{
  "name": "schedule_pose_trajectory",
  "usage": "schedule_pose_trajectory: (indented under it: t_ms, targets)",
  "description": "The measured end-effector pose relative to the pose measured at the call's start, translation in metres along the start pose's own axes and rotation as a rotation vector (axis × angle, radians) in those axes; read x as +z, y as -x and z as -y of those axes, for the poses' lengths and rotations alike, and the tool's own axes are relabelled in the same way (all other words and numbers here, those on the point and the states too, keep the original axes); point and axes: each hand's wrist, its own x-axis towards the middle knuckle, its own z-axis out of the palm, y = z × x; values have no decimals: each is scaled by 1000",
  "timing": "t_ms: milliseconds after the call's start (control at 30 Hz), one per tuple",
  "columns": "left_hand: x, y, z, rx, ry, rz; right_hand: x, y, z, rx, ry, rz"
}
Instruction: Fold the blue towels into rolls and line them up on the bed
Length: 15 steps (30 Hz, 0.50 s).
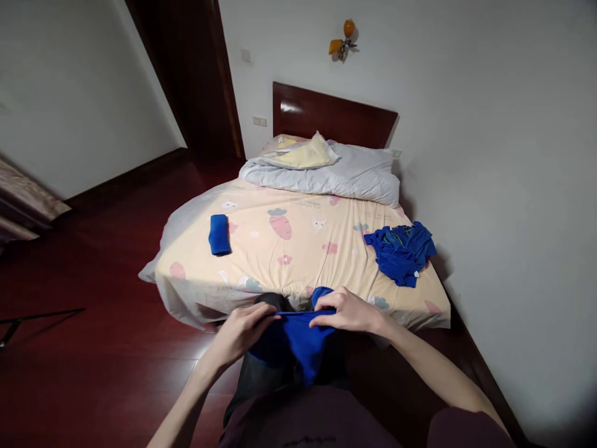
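Observation:
A blue cloth garment (303, 339) is stretched between my two hands, above my lap at the near side of the bed. My left hand (247, 326) pinches its upper edge on the left, and my right hand (342, 311) pinches the same edge on the right. Some of the fabric pokes up beyond my right fingers, while the rest hangs down over my legs. What kind of garment it is I cannot tell. A neatly folded blue cloth bundle (219, 234) lies on the left of the bed. Toward the right edge sits a crumpled pile of blue clothes (403, 252).
The bed (252, 261) has a peach sheet with carrot and rabbit prints. A grey-white quilt (364, 174) is bunched near the dark wooden headboard (326, 112). A white wall stands close on the right. At left are dark red flooring (102, 249), a curtain (28, 199) and a thin black stand leg (41, 315).

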Motion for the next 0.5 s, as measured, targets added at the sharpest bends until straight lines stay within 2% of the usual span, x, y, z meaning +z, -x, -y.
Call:
schedule_pose_trajectory:
  t_ms: [133,267,333,400,500]
  targets:
    - [-58,26,25,99,-406,-298,-6,9,-21,200,-114,170]
    - [-112,55,37,184,-677,-489,1,34,-49,314,-288,321]
    - [-127,68,37,206,-730,-505,16,50,-63,344,-337,405]
    - [-134,78,37,211,-732,-448,35,63,-75,356,-344,509]
    - [-139,89,44,190,-719,-352,57,78,-86,396,-191,581]
